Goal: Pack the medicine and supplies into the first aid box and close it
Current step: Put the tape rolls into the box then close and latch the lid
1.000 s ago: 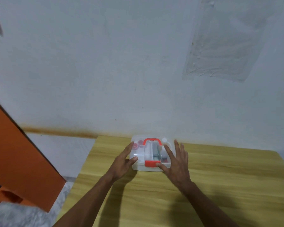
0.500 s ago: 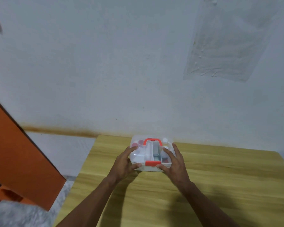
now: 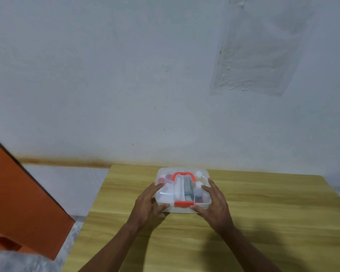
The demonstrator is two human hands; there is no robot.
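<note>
A clear plastic first aid box (image 3: 166, 196) stands on the wooden table near the wall, its lid down. It has a red handle (image 3: 183, 176) on top and a red latch (image 3: 184, 203) at the front. Through the lid I see red-capped bottles at the left, white bottles at the right and a dark pack in the middle. My left hand (image 3: 148, 205) grips the box's front left corner, fingers on the lid, thumb under the front. My right hand (image 3: 214, 205) grips the front right corner the same way.
The wooden table (image 3: 263, 222) runs up to a pale wall. An orange panel (image 3: 18, 193) leans at the left beyond the table's left edge, with tiled floor below it.
Both hands slid from resting flat on the lid to gripping the box's front corners. The box has shifted slightly toward me.
</note>
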